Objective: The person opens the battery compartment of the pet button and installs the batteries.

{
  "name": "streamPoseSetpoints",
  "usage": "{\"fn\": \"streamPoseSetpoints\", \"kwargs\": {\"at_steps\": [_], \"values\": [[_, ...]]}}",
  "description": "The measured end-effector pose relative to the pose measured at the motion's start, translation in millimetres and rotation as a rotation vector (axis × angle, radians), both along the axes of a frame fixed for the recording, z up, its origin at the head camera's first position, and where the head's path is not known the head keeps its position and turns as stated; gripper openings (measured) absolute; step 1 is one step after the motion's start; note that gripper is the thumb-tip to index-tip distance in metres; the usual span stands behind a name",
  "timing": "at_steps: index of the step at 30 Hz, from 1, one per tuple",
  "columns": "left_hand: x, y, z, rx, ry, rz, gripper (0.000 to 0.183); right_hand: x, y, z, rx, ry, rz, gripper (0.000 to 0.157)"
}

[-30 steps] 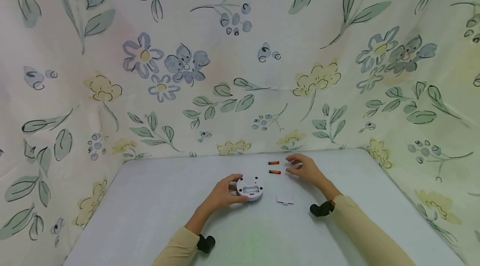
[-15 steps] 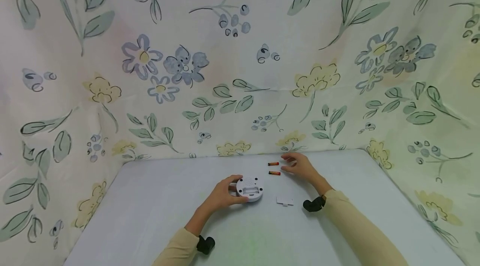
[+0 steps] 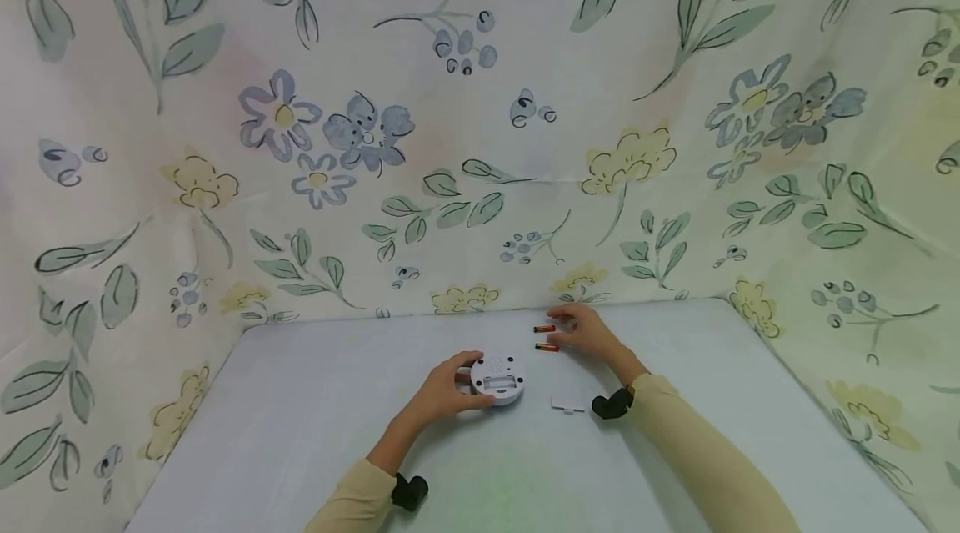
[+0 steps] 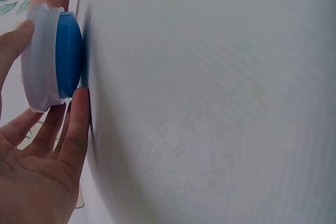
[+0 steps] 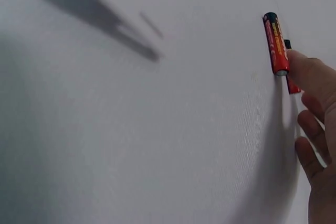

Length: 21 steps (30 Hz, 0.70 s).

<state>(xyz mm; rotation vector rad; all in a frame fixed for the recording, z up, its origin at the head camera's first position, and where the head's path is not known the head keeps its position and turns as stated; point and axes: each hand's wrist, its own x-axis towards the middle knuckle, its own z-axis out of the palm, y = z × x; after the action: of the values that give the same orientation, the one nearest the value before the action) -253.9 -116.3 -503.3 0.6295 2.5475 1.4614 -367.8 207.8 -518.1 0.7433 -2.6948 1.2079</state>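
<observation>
My left hand grips a round white device by its rim, thumb on the near side and fingers around the far side. Its open battery compartment faces up, and the left wrist view shows a blue dome underneath, close over the table. Two red-and-black batteries lie to the device's right, a far battery and a near battery. My right hand reaches in from their right with thumb and fingers spread apart. In the right wrist view its thumb tip overlaps the farther battery, behind the nearer one.
A small white battery cover lies on the white table, to the right of the device and below the batteries. Behind the table hangs a floral cloth. Black wrist cameras stick out from both wrists.
My right hand has moved left, from beside the batteries to right at their ends. My left hand and the device have stayed in place.
</observation>
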Motion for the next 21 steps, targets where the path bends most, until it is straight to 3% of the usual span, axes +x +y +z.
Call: {"fn": "streamPoseSetpoints", "kwargs": {"at_steps": [5,13,21], "values": [[-0.2,-0.7,-1.4,0.0,0.002,0.0,0.078,-4.0,-7.9,-2.1,0.02,-0.026,0.002,0.037],[-0.1,0.2,-0.9,0.001,0.0,0.001,0.078,-6.7,-15.9,-0.4,0.074,0.002,0.022,0.009],[0.6,0.6,0.2,0.0,-0.002,0.006,0.078,-5.8,-15.1,0.0,0.086,-0.006,0.004,0.005]]}}
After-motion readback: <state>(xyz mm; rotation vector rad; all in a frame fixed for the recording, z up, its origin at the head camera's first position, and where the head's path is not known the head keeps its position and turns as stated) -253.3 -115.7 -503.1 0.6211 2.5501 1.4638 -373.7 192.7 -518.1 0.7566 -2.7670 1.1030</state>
